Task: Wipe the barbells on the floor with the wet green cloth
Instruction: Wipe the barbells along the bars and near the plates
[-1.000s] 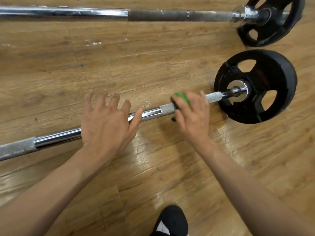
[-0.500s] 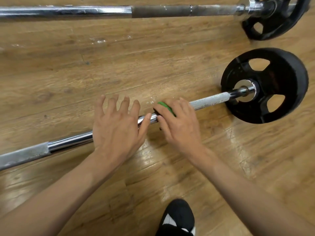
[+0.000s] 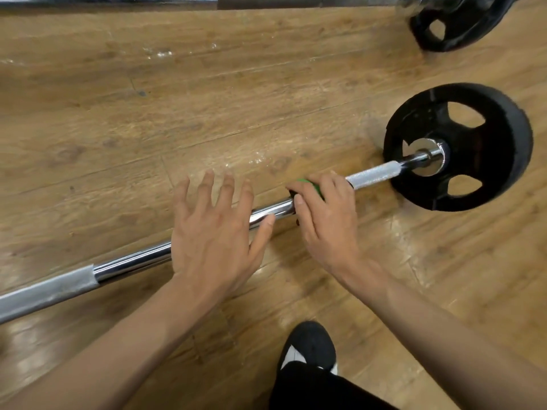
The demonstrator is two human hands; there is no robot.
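Observation:
A chrome barbell (image 3: pixel 133 261) lies slanting across the wooden floor, its black weight plate (image 3: pixel 485 143) at the right end. My right hand (image 3: pixel 325 214) wraps the green cloth (image 3: pixel 310 186) around the bar, just left of the knurled grip section (image 3: pixel 376 174); only a small patch of green shows between the fingers. My left hand (image 3: pixel 213 229) lies flat on the bar with straight, spread fingers, close beside the right hand. A second barbell (image 3: pixel 266 1) lies along the top edge with its own black plate (image 3: pixel 455 22).
Worn wooden floorboards (image 3: pixel 207 99) stretch between the two barbells, with small wet specks. My black shoe with white trim (image 3: pixel 307 347) and a dark trouser leg stand at the bottom centre, near the bar.
My right hand slid the cloth leftward along the bar, away from the plate and closer to my left hand, uncovering the knurled section. The left hand has stayed flat on the bar.

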